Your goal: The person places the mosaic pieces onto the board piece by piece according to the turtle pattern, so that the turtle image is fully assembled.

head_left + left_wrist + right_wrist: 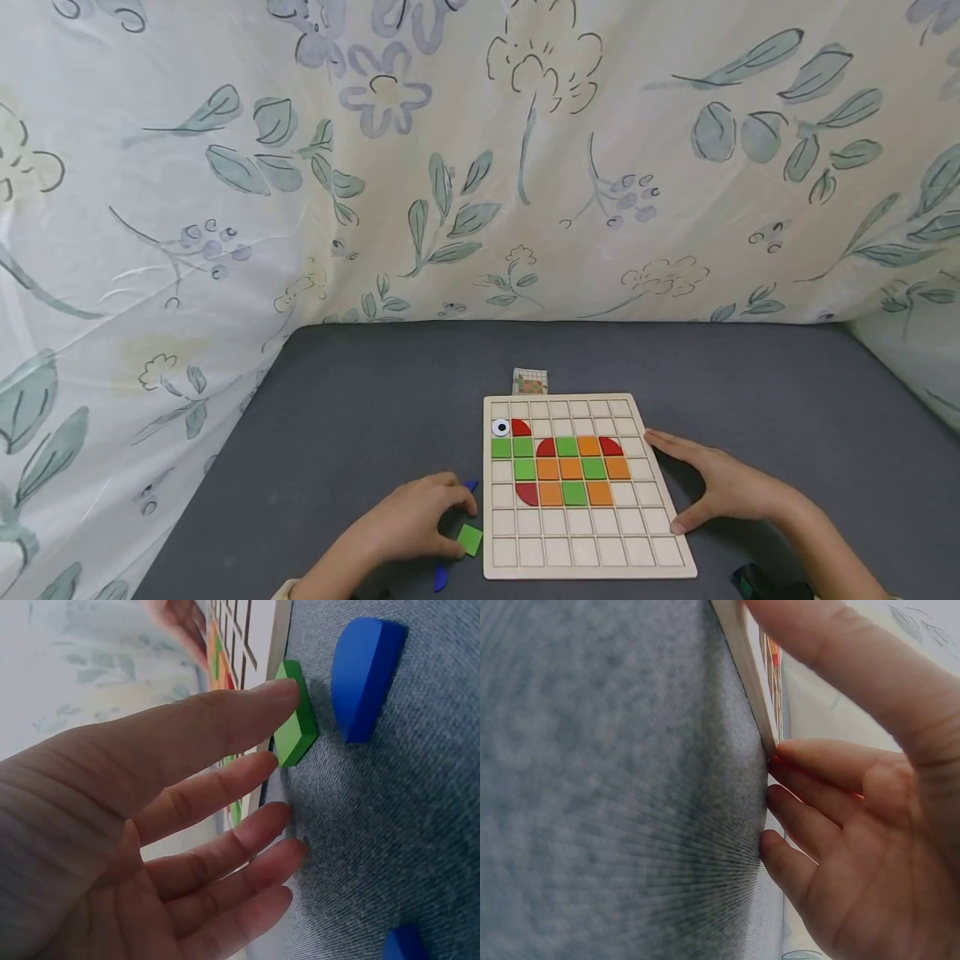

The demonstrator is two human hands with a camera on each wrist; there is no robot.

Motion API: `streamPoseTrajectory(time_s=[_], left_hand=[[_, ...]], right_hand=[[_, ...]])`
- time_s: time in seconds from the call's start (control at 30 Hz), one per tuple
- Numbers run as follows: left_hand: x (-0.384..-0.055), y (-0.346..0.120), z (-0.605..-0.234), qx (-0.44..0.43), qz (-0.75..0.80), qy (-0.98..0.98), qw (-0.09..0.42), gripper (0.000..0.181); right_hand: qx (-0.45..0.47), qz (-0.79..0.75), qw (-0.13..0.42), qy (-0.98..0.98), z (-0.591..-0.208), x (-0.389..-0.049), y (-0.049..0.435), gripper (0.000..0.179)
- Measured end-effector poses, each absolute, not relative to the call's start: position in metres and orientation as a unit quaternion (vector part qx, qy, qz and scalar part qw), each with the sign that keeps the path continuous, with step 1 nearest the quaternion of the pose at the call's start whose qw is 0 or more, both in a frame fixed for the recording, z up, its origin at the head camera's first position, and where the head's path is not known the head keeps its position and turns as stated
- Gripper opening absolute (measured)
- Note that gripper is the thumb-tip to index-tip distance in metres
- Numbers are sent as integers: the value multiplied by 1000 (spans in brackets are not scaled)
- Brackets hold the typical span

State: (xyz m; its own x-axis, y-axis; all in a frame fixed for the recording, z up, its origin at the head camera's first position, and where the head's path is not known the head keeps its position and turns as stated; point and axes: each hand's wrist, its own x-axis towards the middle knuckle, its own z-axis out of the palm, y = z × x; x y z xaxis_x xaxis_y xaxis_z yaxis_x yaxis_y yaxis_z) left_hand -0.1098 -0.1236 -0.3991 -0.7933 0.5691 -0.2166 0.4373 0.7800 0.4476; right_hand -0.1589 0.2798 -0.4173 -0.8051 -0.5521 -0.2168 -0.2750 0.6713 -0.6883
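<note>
A light wooden grid board (525,550) lies on the dark cloth, bearing square and quarter-round tiles in green, orange and red, plus a white eye tile (501,427). Just off its left edge is a loose green square tile (469,540). My left hand (412,521) is over that tile: the thumb tip overlaps it in the left wrist view, and the other fingers are spread and slightly bent. Along the board's right edge, my right hand (738,483) rests with extended fingers touching the side and the thumb at the edge lower down.
Blue curved pieces lie left of the board, one nearer me (440,577) and another farther off (471,485). A small picture card (530,382) sticks out behind the board. A black object (765,583) is beside the right forearm. Floral fabric (450,167) hangs behind the table.
</note>
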Motion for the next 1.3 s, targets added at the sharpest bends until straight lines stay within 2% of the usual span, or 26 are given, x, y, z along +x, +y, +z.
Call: streamPoseTrajectory(time_s=[0.47, 0.97, 1.3], left_hand=[[-108, -123, -399, 285, 188, 926, 160, 28], [-111, -136, -398, 291, 233, 912, 170, 22], [-114, -139, -382, 275, 224, 926, 126, 20]], right_hand=[[-238, -339, 209, 886, -415, -160, 279, 110], [-247, -342, 207, 883, -416, -160, 280, 109], [-257, -334, 198, 885, -418, -160, 281, 108]])
